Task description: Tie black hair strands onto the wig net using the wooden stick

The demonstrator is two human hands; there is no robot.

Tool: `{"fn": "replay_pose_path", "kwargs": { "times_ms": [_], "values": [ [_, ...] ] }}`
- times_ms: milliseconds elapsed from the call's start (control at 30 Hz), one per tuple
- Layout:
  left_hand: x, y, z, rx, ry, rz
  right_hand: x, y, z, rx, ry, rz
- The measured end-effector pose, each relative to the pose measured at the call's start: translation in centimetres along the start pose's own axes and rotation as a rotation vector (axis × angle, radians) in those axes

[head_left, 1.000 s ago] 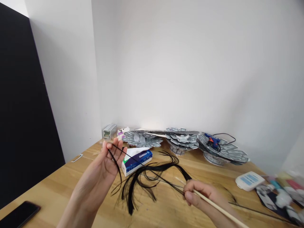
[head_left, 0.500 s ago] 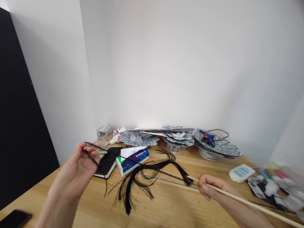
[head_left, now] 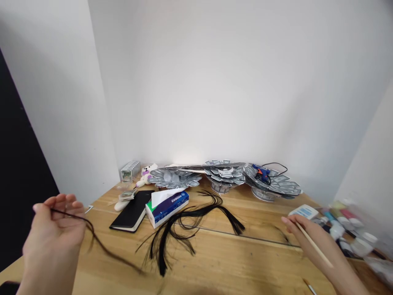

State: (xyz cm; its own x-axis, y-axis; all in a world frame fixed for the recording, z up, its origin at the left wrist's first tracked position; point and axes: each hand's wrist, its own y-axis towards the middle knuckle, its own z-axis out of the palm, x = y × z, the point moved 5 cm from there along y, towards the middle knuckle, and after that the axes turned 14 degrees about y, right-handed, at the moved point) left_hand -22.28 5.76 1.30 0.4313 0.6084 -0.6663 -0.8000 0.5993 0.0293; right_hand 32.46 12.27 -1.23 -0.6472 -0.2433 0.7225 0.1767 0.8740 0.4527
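Note:
My left hand (head_left: 57, 233), at the far left with its palm turned up, pinches one end of a thin black cord (head_left: 106, 248). The cord's other end trails rightward over the table and is blurred. At the right, my right hand (head_left: 316, 243) is closed around a thin pale wooden stick (head_left: 313, 245), which lies slanted along the hand. A faint dark wisp (head_left: 281, 233) shows just left of its fingertips, too blurred to name. Between the hands, a bundle of black hair-like strands (head_left: 167, 241) lies curled on the table, touched by neither hand.
A tissue box (head_left: 167, 209) and a black notebook (head_left: 133, 211) lie left of centre. Grey layered flower-like paper pieces (head_left: 225, 176) line the wall, with a blue glue gun (head_left: 261, 174) on one. Bottles (head_left: 364, 243) crowd the right edge. A brush (head_left: 310, 287) lies front right.
My hands have moved apart: the left went left and down with the cord, the right went right with the stick. The cord no longer stretches across between them. The view has shifted slightly.

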Motion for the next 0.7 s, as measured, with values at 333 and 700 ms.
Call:
{"fn": "replay_pose_path", "kwargs": {
  "times_ms": [333,700],
  "values": [
    [8.3,-11.4,7.4,0.573,0.549,-0.201,10.3,-4.6,5.5,0.405,0.22,-0.241],
    [15.3,-20.1,7.6,1.111,0.849,-0.45,12.2,-6.7,8.0,0.438,0.285,-0.432]
  ]
}}
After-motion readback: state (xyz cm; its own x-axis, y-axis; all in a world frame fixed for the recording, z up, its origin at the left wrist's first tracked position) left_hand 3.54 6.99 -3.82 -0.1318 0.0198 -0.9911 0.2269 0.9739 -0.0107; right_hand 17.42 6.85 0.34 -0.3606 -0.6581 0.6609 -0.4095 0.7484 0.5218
